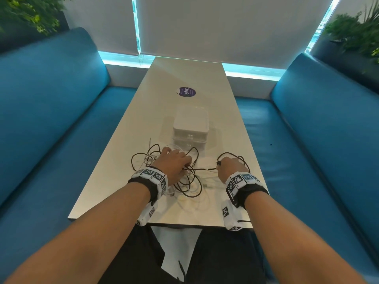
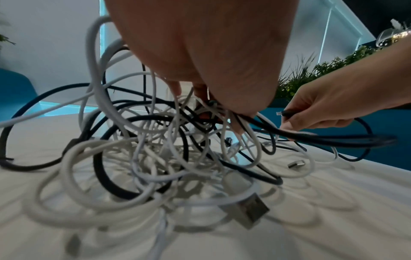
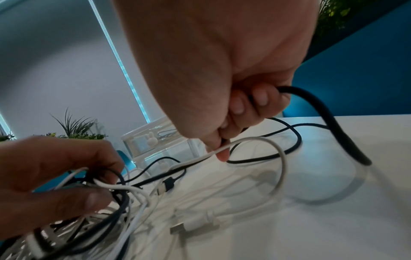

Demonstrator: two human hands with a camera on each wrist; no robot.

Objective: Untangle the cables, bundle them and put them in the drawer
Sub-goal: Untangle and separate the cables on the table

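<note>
While the tangle (image 1: pixel 180 171) of black and white cables sits at six o'clock on the white surface (image 1: pixel 184 78), just in front of the small clear drawer unit (image 1: pixel 190 124) at twelve, I work it from both sides. My left hand (image 1: pixel 174 160) is buried in the knot at nine o'clock, its fingers (image 3: pixel 89 198) curled around a clump of mixed strands. My right hand (image 1: pixel 230 167) is at three o'clock, thumb and fingers (image 3: pixel 260 98) clamped on a black cable (image 3: pixel 333 126) near its plug end; a white cable (image 3: pixel 255 140) crosses under the thumb tip, though I cannot tell whether it is pinched too.

My judgement is that the risk lies in pulling too soon. The black cable loops back into the heap under my left hand, and a hard tug from the right could cinch the knot tighter instead of freeing a strand. Loose plugs (image 2: pixel 251 212) lying among the loops could snag on a crossing as a cable slides through. Dragging the whole mass could also nudge the drawer unit, which is just beside it and shut, with nothing bundled yet.
</note>
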